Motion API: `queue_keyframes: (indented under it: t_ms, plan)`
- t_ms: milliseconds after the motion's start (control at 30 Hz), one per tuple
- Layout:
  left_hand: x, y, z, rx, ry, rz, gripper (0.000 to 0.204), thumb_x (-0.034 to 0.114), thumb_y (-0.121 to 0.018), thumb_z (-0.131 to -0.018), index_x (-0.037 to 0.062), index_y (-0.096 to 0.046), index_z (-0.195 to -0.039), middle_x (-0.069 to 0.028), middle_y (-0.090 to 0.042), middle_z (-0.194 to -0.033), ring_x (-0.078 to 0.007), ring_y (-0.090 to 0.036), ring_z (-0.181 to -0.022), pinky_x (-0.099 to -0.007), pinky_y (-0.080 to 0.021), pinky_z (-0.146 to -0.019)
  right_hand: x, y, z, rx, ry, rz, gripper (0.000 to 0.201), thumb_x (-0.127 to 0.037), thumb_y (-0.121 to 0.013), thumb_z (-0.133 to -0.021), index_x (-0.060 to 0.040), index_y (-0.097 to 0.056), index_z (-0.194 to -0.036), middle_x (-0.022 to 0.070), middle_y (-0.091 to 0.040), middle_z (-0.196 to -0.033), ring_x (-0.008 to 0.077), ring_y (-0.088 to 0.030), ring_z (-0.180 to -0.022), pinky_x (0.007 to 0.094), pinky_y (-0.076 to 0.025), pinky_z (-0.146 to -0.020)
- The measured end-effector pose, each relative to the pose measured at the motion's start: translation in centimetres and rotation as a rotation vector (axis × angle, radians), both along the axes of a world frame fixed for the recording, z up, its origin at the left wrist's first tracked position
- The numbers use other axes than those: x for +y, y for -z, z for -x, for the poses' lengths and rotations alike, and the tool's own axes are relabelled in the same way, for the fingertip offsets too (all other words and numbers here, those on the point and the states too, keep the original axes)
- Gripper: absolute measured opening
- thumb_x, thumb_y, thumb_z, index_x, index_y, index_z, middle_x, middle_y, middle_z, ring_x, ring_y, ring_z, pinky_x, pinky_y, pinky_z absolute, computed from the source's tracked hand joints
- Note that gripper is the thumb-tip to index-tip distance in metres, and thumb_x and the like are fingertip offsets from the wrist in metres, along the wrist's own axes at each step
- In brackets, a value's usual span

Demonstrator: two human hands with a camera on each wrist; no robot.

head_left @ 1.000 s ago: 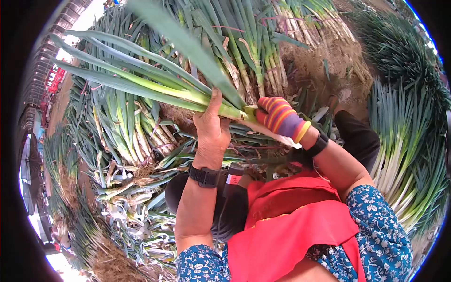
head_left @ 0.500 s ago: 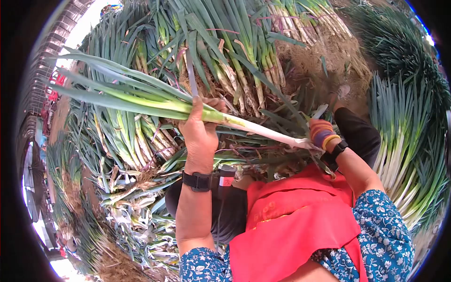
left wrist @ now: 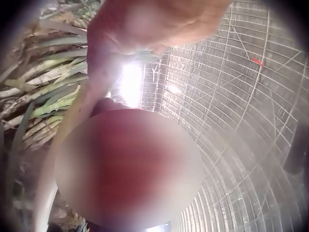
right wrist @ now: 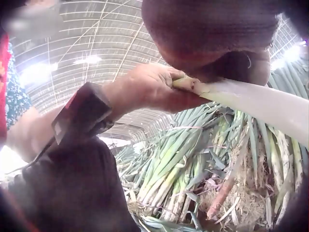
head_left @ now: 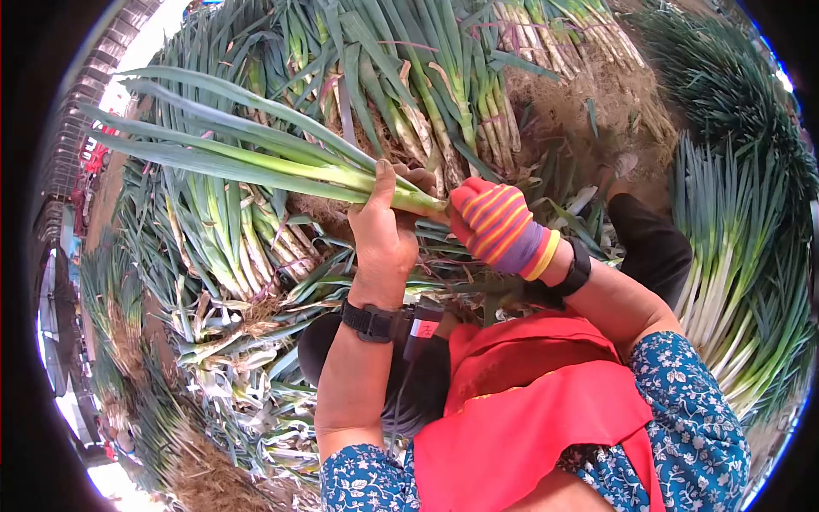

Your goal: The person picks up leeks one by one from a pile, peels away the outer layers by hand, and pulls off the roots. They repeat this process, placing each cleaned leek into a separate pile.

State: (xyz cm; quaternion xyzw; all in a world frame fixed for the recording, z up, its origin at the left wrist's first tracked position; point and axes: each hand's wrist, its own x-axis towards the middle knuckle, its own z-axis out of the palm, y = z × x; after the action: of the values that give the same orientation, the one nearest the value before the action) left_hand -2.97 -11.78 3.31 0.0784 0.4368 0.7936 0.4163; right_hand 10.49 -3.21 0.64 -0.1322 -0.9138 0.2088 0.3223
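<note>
My bare left hand holds a long green onion where its leaves meet the stalk, thumb on top. The leaves fan out to the left. My right hand, in a striped glove, has its fingers curled at the stalk just right of the left hand. In the right wrist view, the white stalk passes close under the glove. The head view has most of that stalk hidden behind the glove. In the left wrist view, the stalk slants down past a blurred red patch.
Tied bundles of green onions lie ahead, roots towards me. Peeled green onions with white stalks are piled at right. Loose trimmings cover the ground at left. A narrow grey blade shows among the bundles.
The right hand pulled a leaf down the stalk to its lower end, then came back up beside the left hand without that leaf. The left hand keeps its hold.
</note>
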Motion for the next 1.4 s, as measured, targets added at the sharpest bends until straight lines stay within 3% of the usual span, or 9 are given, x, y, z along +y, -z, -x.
queue_keyframes:
  t_ms: [200, 533, 667, 733, 867, 1000, 1167, 1267, 1400]
  plan:
    - [-0.1, 0.1, -0.2, 0.169, 0.184, -0.175, 0.037, 0.029, -0.054, -0.091, -0.0050, -0.050, -0.105, -0.0205, -0.060, -0.098, -0.0326, -0.059, -0.097, -0.0437, -0.046, -0.088, 3.9, 2.2, 0.1, -0.272, 0.089, 0.488, 0.027, -0.025, -0.062, -0.071, 0.0011, -0.061, -0.075, 0.0225, -0.058, -0.068, 0.0385, -0.058, -0.069, 0.0440, -0.046, -0.063]
    - [-1.5, -2.2, 1.0, 0.151, 0.034, -0.197, 0.030, 0.023, -0.060, -0.087, -0.0045, -0.052, -0.099, -0.0180, -0.062, -0.089, -0.0292, -0.063, -0.085, -0.0420, -0.052, -0.082, 8.4, 19.7, -12.8, -0.990, 0.484, -0.251, 0.022, -0.028, -0.061, -0.068, -0.0073, -0.067, -0.070, 0.0168, -0.065, -0.074, 0.0326, -0.065, -0.072, 0.0429, -0.050, -0.059]
    - [-1.6, -0.7, 2.5, 0.100, 0.046, -0.165, 0.040, 0.031, -0.061, -0.086, -0.0048, -0.050, -0.101, -0.0195, -0.061, -0.093, -0.0299, -0.063, -0.086, -0.0421, -0.052, -0.082, 7.9, 15.7, -17.4, -1.336, 0.520, 0.298, 0.027, -0.031, -0.063, -0.070, -0.0085, -0.069, -0.083, 0.0176, -0.065, -0.082, 0.0301, -0.065, -0.078, 0.0397, -0.050, -0.062]
    - [-1.5, -0.5, 3.4, 0.090, 0.043, -0.176, 0.044, 0.033, -0.061, -0.085, -0.0050, -0.048, -0.102, -0.0201, -0.060, -0.095, -0.0322, -0.061, -0.091, -0.0458, -0.049, -0.087, 8.2, 16.6, -19.4, -1.035, 0.423, 0.142, 0.031, -0.022, -0.062, -0.075, -0.0052, -0.064, -0.100, 0.0189, -0.065, -0.082, 0.0352, -0.064, -0.078, 0.0389, -0.050, -0.065]
    - [-2.1, -1.4, 5.5, 0.054, -0.045, -0.164, 0.042, 0.031, -0.060, -0.086, -0.0058, -0.048, -0.102, -0.0200, -0.056, -0.101, -0.0323, -0.056, -0.098, -0.0456, -0.047, -0.092, 5.7, 6.6, -15.3, -0.122, -0.081, 0.890, 0.065, -0.029, -0.075, -0.072, -0.0030, -0.049, -0.125, 0.0159, -0.058, -0.118, 0.0260, -0.055, -0.110, 0.0321, -0.042, -0.093]
    - [-2.6, -1.6, 6.6, 0.035, -0.150, -0.157, 0.042, 0.030, -0.058, -0.088, -0.0074, -0.046, -0.101, -0.0214, -0.053, -0.103, -0.0320, -0.055, -0.099, -0.0444, -0.048, -0.091, 2.3, 3.5, -12.6, -0.339, -0.304, 0.631, 0.070, -0.026, -0.077, -0.072, -0.0029, -0.044, -0.130, 0.0110, -0.058, -0.117, 0.0160, -0.052, -0.109, 0.0289, -0.039, -0.094]
    - [-5.0, -1.5, 8.3, -0.014, -0.196, -0.100, 0.030, 0.024, -0.056, -0.090, -0.0045, -0.049, -0.094, -0.0161, -0.059, -0.091, -0.0288, -0.060, -0.088, -0.0458, -0.049, -0.091, -0.7, 1.3, -8.5, -0.383, -0.493, 1.058, 0.047, -0.012, -0.064, -0.082, -0.0025, -0.048, -0.125, 0.0006, -0.059, -0.088, 0.0060, -0.053, -0.079, 0.0240, -0.045, -0.069]
    - [-5.5, -0.8, 6.5, -0.055, -0.013, -0.184, 0.021, 0.021, -0.059, -0.088, 0.0039, -0.047, -0.085, -0.0055, -0.050, -0.070, -0.0160, -0.050, -0.061, -0.0311, -0.050, -0.062, -0.7, -0.1, -3.7, -0.208, -0.684, 0.913, 0.056, -0.019, -0.066, -0.082, -0.0014, -0.043, -0.130, 0.0043, -0.057, -0.103, 0.0065, -0.051, -0.090, 0.0246, -0.044, -0.077]
    - [-6.0, 0.3, 8.1, -0.259, -0.131, -0.234, 0.027, 0.020, -0.060, -0.088, 0.0094, -0.041, -0.072, 0.0027, -0.034, -0.057, -0.0086, -0.033, -0.045, -0.0228, -0.037, -0.043, -1.5, -2.0, -0.9, -0.222, -0.942, 1.349, 0.071, -0.021, -0.069, -0.080, 0.0000, -0.030, -0.136, 0.0033, -0.057, -0.099, 0.0066, -0.052, -0.087, 0.0240, -0.044, -0.077]
